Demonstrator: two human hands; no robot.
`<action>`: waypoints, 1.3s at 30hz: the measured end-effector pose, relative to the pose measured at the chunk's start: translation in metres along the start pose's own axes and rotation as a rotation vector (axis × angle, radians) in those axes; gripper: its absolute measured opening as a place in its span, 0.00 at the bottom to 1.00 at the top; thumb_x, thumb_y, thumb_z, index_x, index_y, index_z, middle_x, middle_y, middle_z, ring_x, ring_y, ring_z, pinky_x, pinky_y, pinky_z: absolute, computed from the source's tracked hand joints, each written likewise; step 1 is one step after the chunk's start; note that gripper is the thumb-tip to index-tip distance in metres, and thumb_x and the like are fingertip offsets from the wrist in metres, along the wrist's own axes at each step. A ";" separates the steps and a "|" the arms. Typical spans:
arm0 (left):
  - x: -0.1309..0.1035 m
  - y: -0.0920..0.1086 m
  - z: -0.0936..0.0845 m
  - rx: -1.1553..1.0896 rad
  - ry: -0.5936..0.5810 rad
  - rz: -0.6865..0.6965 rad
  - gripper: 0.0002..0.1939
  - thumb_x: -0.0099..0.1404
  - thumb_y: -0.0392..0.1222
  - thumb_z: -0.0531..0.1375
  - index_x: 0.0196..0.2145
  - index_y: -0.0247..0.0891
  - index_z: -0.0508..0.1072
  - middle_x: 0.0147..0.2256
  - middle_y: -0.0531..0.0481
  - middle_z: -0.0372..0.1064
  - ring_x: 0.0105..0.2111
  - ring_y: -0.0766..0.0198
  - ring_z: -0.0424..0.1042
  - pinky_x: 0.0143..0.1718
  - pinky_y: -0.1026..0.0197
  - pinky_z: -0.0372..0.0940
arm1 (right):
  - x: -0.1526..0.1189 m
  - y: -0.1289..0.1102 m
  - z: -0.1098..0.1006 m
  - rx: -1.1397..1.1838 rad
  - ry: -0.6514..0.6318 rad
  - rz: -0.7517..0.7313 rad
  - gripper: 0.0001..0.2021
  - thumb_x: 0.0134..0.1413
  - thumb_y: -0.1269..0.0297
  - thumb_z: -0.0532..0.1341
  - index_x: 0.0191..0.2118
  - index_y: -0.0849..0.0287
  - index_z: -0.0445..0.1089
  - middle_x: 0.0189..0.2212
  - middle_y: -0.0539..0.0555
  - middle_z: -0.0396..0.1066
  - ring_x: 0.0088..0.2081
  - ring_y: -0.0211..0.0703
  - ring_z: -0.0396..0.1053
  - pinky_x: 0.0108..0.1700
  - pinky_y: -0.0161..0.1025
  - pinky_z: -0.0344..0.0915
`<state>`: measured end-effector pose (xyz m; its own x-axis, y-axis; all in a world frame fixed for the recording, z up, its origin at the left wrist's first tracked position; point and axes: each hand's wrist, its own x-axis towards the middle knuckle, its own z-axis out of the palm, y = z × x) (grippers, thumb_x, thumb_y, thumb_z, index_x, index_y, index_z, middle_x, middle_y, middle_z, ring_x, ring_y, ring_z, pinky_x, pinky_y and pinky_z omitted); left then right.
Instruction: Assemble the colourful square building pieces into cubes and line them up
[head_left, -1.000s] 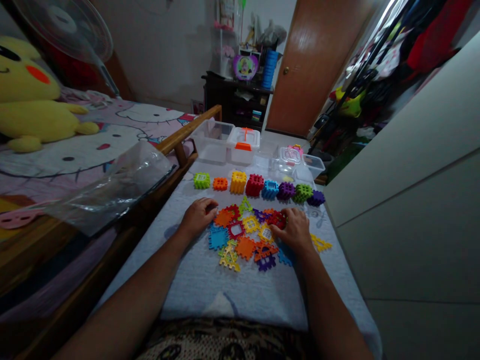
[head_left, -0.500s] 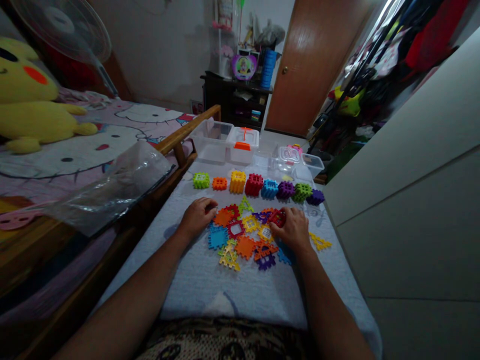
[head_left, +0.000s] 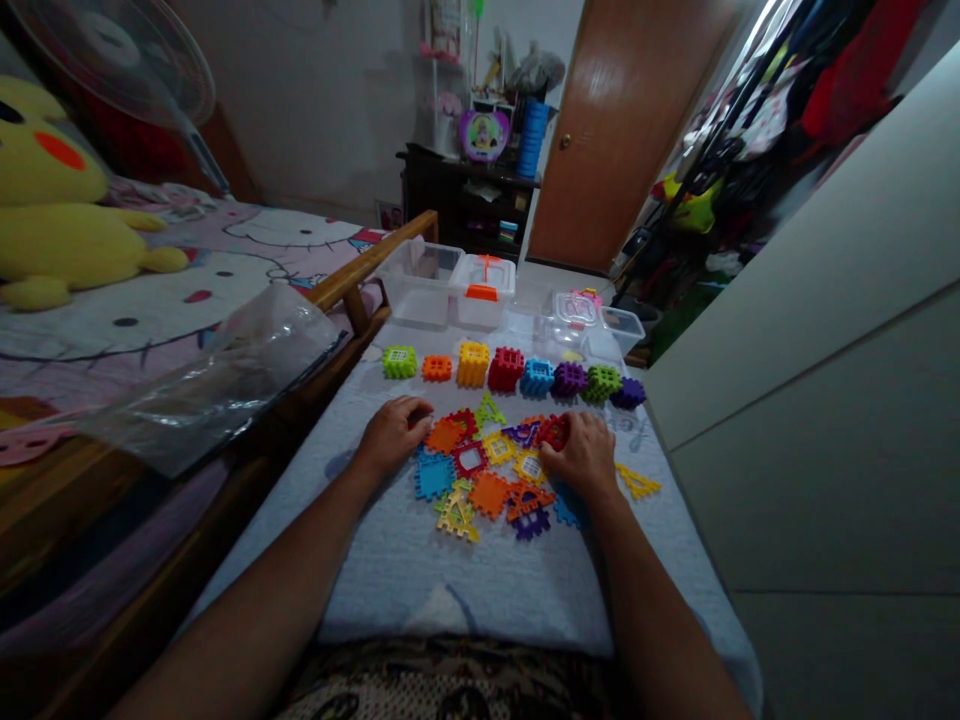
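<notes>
At the left edge of a loose pile of plastic building tiles, my left hand [head_left: 391, 437] rests with loosely curved fingers. Its thumb and forefinger are apart with nothing visible between them, beside an orange square tile [head_left: 444, 436]. On the pile's right side my right hand [head_left: 586, 452] grips a red building tile [head_left: 553, 432] between thumb and fingers; the palm hides part of it. Between the hands lie a red window tile [head_left: 470, 459], a yellow window tile [head_left: 498, 448] and another orange tile [head_left: 490, 495]. A blue tile [head_left: 435, 476] sits near my left thumb.
Behind the pile stands a row of built blocks, among them a yellow block [head_left: 472, 365] and a red block [head_left: 506, 370]. Farther back are clear plastic boxes [head_left: 421, 290]. A wooden bed rail [head_left: 375, 262] borders the left; a white cabinet [head_left: 817, 400] borders the right.
The whole view has shifted slightly to the left. Both hands keep nearly the same places, the right one still on the red tile.
</notes>
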<state>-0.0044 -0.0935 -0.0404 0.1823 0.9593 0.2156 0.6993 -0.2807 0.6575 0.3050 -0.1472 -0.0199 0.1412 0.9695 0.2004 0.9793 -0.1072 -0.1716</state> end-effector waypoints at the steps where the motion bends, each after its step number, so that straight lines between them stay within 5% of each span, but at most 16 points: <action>1: 0.000 0.000 0.000 0.001 0.003 0.001 0.11 0.59 0.43 0.56 0.36 0.39 0.75 0.38 0.45 0.75 0.39 0.55 0.73 0.47 0.53 0.68 | 0.000 0.001 0.001 0.003 0.011 0.005 0.18 0.48 0.54 0.63 0.44 0.57 0.70 0.42 0.60 0.69 0.46 0.56 0.64 0.46 0.48 0.57; 8: 0.000 0.000 0.000 0.007 0.004 0.005 0.11 0.59 0.43 0.56 0.36 0.39 0.75 0.38 0.45 0.75 0.40 0.55 0.74 0.48 0.53 0.68 | 0.000 0.005 0.001 -0.010 0.004 0.002 0.25 0.48 0.50 0.65 0.50 0.59 0.70 0.45 0.62 0.69 0.47 0.58 0.63 0.46 0.49 0.57; 24: 0.000 0.002 -0.001 -0.006 0.000 -0.003 0.11 0.58 0.44 0.56 0.36 0.39 0.76 0.38 0.45 0.75 0.40 0.55 0.74 0.47 0.52 0.68 | -0.003 0.002 0.000 -0.054 0.026 0.071 0.25 0.47 0.45 0.66 0.47 0.58 0.70 0.43 0.62 0.69 0.48 0.59 0.64 0.46 0.49 0.57; 39: 0.000 0.001 -0.001 0.000 -0.002 0.000 0.11 0.59 0.43 0.56 0.36 0.39 0.75 0.38 0.44 0.76 0.40 0.54 0.74 0.46 0.51 0.69 | -0.001 0.003 0.002 -0.023 0.014 0.069 0.17 0.48 0.52 0.64 0.41 0.58 0.71 0.41 0.62 0.69 0.46 0.59 0.64 0.44 0.48 0.57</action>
<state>-0.0046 -0.0938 -0.0394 0.1841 0.9593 0.2142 0.6990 -0.2810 0.6576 0.3071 -0.1482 -0.0221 0.2108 0.9563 0.2025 0.9702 -0.1793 -0.1631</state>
